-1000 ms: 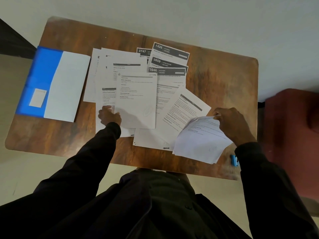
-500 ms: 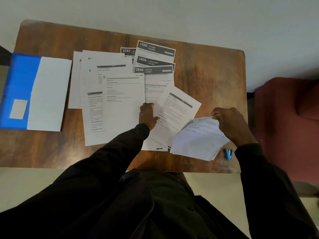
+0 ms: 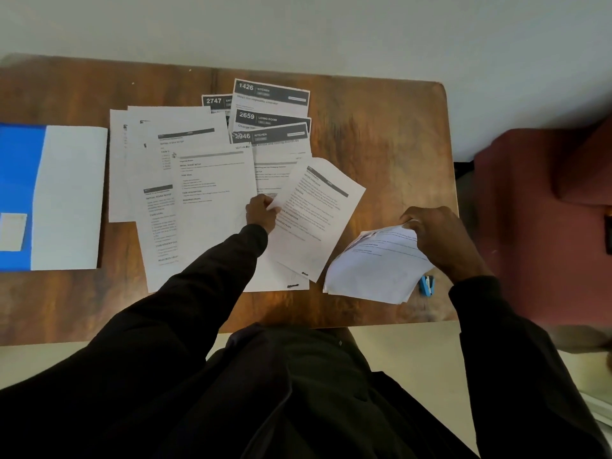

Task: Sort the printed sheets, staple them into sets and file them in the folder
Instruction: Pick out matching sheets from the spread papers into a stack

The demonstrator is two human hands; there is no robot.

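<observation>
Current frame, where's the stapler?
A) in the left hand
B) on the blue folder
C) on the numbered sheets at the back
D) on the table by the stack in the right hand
D: the small blue stapler lies on the table, just right of the stack of sheets that the right hand grips.

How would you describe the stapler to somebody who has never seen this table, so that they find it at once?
Start at the wooden table and go to its near right corner, where the right hand grips a bundle of sheets. Just right of that bundle, beside the wrist, lies the stapler. It is small and light blue, the only thing there that is not paper.
</observation>
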